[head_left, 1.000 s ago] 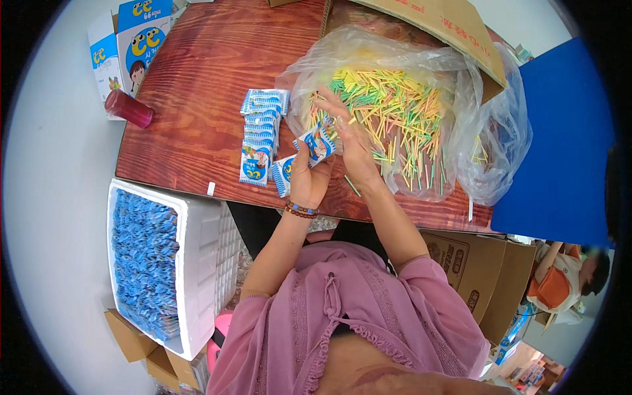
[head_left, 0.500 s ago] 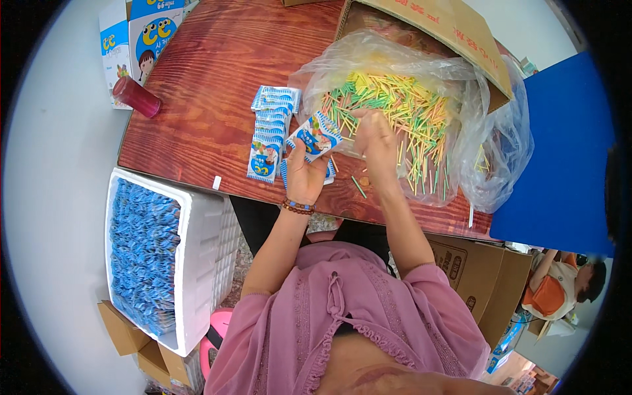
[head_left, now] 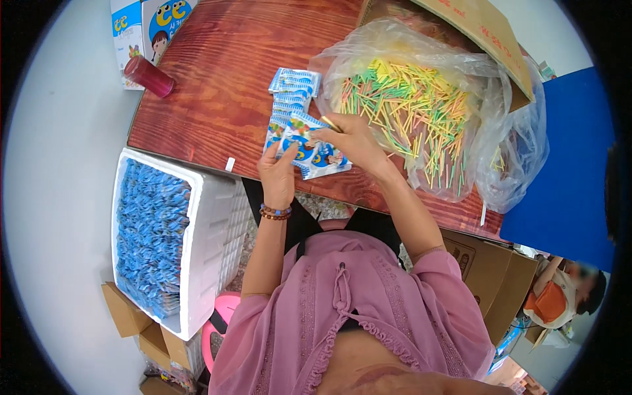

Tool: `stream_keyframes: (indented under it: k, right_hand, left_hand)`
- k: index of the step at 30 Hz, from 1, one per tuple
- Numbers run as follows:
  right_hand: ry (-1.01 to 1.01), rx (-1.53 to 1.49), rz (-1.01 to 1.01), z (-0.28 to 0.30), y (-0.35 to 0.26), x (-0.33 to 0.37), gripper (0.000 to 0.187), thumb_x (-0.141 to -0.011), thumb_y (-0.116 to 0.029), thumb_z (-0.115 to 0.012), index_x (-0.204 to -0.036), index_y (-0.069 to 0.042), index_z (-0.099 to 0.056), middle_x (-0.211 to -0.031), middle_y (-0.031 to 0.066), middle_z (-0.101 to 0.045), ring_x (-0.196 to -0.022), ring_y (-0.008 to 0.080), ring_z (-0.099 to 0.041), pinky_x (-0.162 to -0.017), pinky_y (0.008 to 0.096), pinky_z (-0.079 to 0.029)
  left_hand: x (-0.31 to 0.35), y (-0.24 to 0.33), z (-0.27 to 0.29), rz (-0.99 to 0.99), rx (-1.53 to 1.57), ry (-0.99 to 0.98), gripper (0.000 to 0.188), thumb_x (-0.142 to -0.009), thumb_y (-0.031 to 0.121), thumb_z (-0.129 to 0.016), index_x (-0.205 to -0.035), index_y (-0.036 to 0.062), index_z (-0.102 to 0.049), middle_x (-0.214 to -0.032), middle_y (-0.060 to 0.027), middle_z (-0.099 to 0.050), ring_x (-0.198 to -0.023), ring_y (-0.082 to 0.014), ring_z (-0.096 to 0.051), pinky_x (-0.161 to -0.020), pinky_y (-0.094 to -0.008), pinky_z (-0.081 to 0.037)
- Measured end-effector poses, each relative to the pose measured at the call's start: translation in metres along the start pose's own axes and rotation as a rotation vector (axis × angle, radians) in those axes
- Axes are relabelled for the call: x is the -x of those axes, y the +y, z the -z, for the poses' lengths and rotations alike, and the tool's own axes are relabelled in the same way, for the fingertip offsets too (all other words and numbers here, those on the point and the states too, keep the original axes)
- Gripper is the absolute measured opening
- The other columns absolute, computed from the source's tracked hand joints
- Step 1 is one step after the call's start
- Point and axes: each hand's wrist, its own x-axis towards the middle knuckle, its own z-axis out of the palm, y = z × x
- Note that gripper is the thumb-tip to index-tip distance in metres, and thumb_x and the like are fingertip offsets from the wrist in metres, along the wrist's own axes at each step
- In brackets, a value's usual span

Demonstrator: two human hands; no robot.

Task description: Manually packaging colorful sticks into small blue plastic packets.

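Note:
My left hand (head_left: 277, 179) pinches the edge of a blue-and-white packet (head_left: 301, 141), held up over the table's near side. At the packet's right edge is my right hand (head_left: 357, 141), its fingers closed on thin pale sticks (head_left: 330, 124) that poke out past the fingertips; how many cannot be made out. Behind the held packet, an overlapping row of like packets (head_left: 294, 82) lies on the table, and another packet (head_left: 327, 162) rests beneath my hands. To the right, a heap of thin yellow, green and pink sticks (head_left: 421, 108) lies on a clear plastic bag.
The clear bag (head_left: 520, 141) spills from a cardboard box (head_left: 490, 29) on the red-brown wooden table (head_left: 227, 62). A dark red cup (head_left: 150, 77) lies at the far left. Left of me stands a white foam box (head_left: 201, 247) full of blue packets. Another person (head_left: 556, 293) is at the far right.
My right hand has moved left from the stick heap to the packet, with sticks in its fingers. My left hand still holds the packet. The whole view has shifted slightly.

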Motion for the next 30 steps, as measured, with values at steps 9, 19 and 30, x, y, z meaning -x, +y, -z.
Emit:
stream_keyframes:
  k: [9, 19, 30]
  right_hand:
    - [0.023, 0.450, -0.036, -0.056, 0.037, -0.050, 0.029, -0.080, -0.032, -0.058, -0.086, -0.005, -0.066, -0.081, 0.0190, -0.066, -0.082, 0.0366, -0.064, -0.072, 0.0460, -0.048]
    - [0.308, 0.321, -0.058, 0.021, 0.075, 0.021, 0.030, -0.090, -0.026, -0.057, -0.092, 0.004, -0.061, -0.075, 0.0140, -0.060, -0.070, 0.0274, -0.057, -0.066, 0.0358, -0.044]
    - [0.288, 0.648, -0.144, 0.014, 0.083, 0.040, 0.024, -0.083, -0.026, -0.061, -0.086, -0.003, -0.065, -0.082, 0.0168, -0.064, -0.079, 0.0371, -0.061, -0.070, 0.0444, -0.047]
  left_hand:
    - [0.008, 0.007, 0.045, -0.540, -1.291, 0.258, 0.040, -0.081, 0.006, -0.069, -0.118, -0.0003, -0.057, -0.111, -0.0115, -0.056, -0.099, -0.0224, -0.056, -0.083, -0.0331, -0.046]
    - [0.017, -0.007, 0.015, -0.626, -1.503, 0.122, 0.040, -0.080, 0.020, -0.069, -0.117, 0.0079, -0.060, -0.117, -0.0108, -0.053, -0.112, -0.0315, -0.044, -0.094, -0.0462, -0.031]
    - [0.006, -0.025, -0.028, -0.630, -1.771, -0.199, 0.036, -0.075, 0.019, -0.074, -0.107, 0.0084, -0.060, -0.112, -0.0085, -0.055, -0.106, -0.0310, -0.047, -0.085, -0.0456, -0.029]
